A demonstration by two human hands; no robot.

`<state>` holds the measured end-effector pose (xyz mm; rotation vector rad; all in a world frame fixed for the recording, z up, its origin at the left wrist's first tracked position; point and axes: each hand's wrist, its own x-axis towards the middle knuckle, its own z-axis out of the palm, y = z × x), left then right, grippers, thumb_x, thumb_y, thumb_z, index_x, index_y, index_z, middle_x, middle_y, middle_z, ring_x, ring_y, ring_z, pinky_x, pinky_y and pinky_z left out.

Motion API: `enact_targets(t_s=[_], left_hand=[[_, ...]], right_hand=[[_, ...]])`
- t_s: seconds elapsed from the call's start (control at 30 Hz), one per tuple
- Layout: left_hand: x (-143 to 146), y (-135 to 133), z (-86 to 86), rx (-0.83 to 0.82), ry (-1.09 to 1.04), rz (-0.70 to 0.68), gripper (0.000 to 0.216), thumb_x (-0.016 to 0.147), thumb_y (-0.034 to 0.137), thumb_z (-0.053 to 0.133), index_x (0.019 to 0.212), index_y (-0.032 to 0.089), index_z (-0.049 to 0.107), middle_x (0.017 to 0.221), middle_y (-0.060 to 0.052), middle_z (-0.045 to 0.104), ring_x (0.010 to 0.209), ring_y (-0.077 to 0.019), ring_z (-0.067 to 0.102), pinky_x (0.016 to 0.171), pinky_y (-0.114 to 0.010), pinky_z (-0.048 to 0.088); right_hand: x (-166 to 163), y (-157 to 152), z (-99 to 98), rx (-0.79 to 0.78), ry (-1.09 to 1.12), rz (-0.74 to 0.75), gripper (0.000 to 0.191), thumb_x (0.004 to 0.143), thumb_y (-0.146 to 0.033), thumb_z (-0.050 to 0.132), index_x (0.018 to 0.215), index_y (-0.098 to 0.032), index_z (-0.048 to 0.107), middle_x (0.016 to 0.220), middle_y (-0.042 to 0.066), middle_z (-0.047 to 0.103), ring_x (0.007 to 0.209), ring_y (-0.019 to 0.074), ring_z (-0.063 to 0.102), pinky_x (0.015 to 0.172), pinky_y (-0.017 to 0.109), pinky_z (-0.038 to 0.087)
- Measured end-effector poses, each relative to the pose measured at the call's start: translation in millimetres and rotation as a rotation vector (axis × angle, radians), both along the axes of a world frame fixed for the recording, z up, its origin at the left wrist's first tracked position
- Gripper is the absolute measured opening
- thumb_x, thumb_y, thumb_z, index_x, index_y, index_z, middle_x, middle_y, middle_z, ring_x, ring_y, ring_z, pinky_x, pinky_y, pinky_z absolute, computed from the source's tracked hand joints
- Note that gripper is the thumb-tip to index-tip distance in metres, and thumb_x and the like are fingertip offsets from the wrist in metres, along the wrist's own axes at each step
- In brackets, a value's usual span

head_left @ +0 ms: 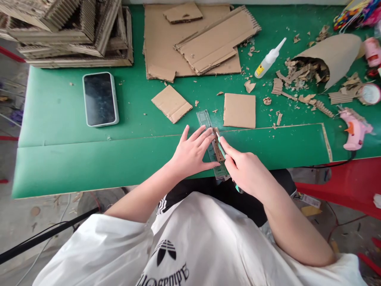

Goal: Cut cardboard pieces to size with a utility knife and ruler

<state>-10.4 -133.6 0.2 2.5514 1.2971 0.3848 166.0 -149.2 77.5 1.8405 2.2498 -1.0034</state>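
My left hand (193,153) lies with its fingers spread, pressing on a clear plastic ruler (204,118) that slants toward the table's front edge. Under the ruler a narrow piece of cardboard (219,155) shows in part. My right hand (245,169) is wrapped round a green utility knife (221,147), its tip against the cardboard along the ruler's right side. Just beyond the hands are a square cardboard piece (239,110) and a tilted cardboard piece (172,104), both flat on the green table.
A phone (100,99) lies at left, before stacked corrugated cardboard frames (77,59). Larger cardboard sheets (160,39) lie at the back. On the right are a glue bottle (269,59), a cardboard tube (336,53) with scraps, and a pink glue gun (354,129).
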Motion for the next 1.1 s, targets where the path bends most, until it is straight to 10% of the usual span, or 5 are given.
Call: enact_targets(t_s=[1.1], left_hand=[[-1, 0, -1.7, 0.025, -0.019, -0.016, 0.071, 0.08, 0.064, 0.051, 0.13, 0.015, 0.045, 0.14, -0.015, 0.046, 0.133, -0.0337, 0.037, 0.11, -0.064, 0.009]], right_hand=[[11, -35, -0.2, 0.015, -0.085, 0.065, 0.057, 0.088, -0.021, 0.03, 0.145, -0.015, 0.03, 0.061, 0.003, 0.066, 0.05, 0.0175, 0.057, 0.049, 0.025, 0.036]])
